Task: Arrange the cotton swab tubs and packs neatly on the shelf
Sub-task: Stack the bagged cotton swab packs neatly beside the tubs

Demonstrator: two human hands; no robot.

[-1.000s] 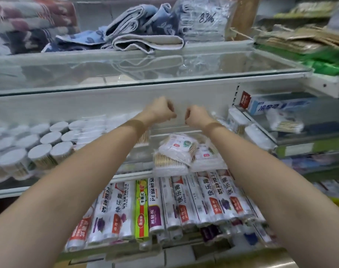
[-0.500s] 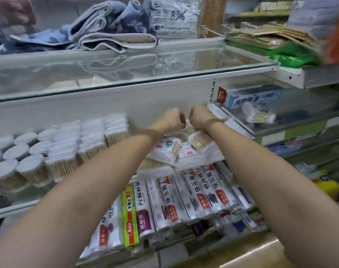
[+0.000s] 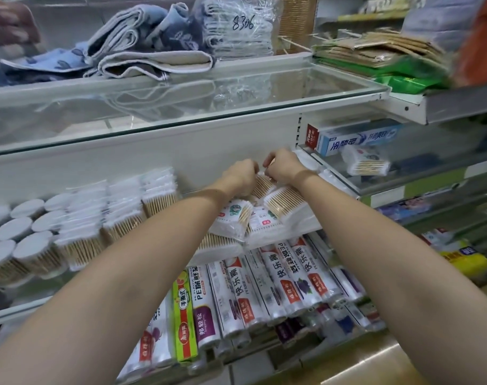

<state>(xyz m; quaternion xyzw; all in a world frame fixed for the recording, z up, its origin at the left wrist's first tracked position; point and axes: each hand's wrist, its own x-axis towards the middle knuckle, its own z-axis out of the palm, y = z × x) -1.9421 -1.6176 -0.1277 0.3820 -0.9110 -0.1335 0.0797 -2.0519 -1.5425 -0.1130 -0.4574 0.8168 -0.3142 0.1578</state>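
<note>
Up close, both hands work at the far right of the shelf (image 3: 28,309): the left hand (image 3: 241,173) and right hand (image 3: 284,165) curl their fingers round a swab pack (image 3: 284,200) atop the loose heap. Left of them stand neat packs (image 3: 120,215) and tubs (image 3: 17,245).

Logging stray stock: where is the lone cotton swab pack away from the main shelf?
In the head view, the lone cotton swab pack lies on the right-hand glass side shelf, just below the blue toothpaste box, right of the right hand.
</note>
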